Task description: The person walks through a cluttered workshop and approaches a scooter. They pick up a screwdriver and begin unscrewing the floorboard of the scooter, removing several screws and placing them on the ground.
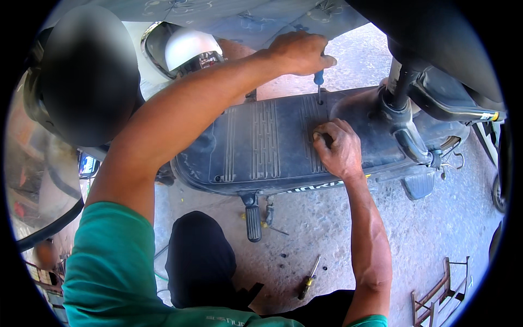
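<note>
My left hand point(301, 53) is reached across to the far side of a scooter's dusty black footboard point(291, 136). It is closed round the blue handle of a screwdriver point(318, 78). The shaft points down, its tip at a hole near the footboard's far edge. My right hand point(340, 148) rests on the near part of the ribbed footboard with its fingers curled in. Something dark shows between thumb and fingers; I cannot make out what it is.
A second screwdriver point(309, 278), yellow and black, lies on the concrete near my knee point(200, 256), with small dark bits around. A footpeg point(253, 218) juts toward me. The steering column point(400, 98) rises at right, the black seat point(90, 76) at left. A metal frame point(444, 294) stands lower right.
</note>
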`<state>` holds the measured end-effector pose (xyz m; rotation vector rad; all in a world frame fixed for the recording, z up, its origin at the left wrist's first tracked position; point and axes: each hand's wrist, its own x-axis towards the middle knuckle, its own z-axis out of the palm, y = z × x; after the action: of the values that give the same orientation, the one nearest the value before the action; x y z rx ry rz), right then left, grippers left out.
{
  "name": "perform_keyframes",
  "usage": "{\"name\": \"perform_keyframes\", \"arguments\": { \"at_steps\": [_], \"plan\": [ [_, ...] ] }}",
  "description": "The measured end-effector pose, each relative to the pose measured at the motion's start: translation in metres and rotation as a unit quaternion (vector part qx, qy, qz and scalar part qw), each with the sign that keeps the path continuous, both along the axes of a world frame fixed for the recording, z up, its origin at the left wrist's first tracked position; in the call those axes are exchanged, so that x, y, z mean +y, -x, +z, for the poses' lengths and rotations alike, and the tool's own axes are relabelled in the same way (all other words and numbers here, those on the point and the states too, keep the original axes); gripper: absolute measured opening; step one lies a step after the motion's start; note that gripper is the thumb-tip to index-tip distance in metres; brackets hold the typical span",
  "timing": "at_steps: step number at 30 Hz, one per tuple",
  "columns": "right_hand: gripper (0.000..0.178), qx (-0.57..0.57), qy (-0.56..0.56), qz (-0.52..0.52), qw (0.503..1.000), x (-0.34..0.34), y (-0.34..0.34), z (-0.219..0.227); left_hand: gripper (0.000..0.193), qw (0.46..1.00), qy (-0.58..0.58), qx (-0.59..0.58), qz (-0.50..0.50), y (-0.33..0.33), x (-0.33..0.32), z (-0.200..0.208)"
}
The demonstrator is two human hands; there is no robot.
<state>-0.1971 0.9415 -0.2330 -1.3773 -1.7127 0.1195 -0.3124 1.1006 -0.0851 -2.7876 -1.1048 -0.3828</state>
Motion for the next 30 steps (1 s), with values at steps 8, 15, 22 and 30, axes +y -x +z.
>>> {"name": "perform_keyframes", "arguments": {
  "at_steps": [8,15,22,30],
  "plan": [
    [0.013,-0.011,0.002,0.001,1.0,0.001,0.001,0.001,0.052,0.993,0.022,-0.04,-0.108,0.01,0.008,-0.006],
    [0.015,-0.019,0.008,-0.012,1.0,0.0,0.0,0.001,0.049,0.999,-0.003,-0.051,-0.009,0.003,-0.011,-0.007],
    [0.014,-0.021,0.012,-0.009,1.0,0.001,0.005,0.002,0.051,0.998,0.023,-0.019,-0.061,0.007,0.013,-0.008],
    [0.014,-0.025,0.012,-0.01,1.0,0.001,0.002,0.0,0.049,0.997,0.03,-0.045,-0.051,0.01,0.003,-0.003]
  ]
}}
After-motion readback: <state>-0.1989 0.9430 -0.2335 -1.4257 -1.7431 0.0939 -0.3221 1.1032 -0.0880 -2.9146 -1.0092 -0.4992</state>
